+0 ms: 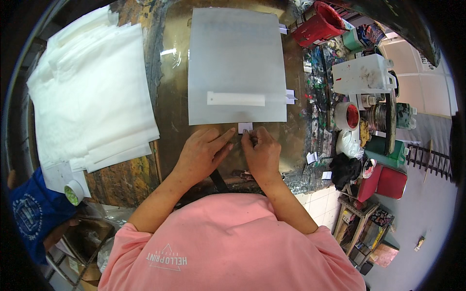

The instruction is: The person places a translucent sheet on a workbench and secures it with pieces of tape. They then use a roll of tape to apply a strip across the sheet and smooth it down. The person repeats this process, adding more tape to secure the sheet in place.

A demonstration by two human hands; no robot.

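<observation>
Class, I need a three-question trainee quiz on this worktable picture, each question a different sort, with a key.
1. True or false: both hands touch the small white tab at the near edge of the translucent sheet.
2. The stack of white sheets lies on which side of the person? A) left B) right
3. What colour is the bucket at the table's far right?

Key: 1 true: left hand, right hand. 2 A. 3 red.

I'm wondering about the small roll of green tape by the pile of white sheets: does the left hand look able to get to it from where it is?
Probably yes. The left hand rests on the worktable, and the roll of green tape lies uncovered to its left, below the pile of white sheets, with nothing between them.
</observation>
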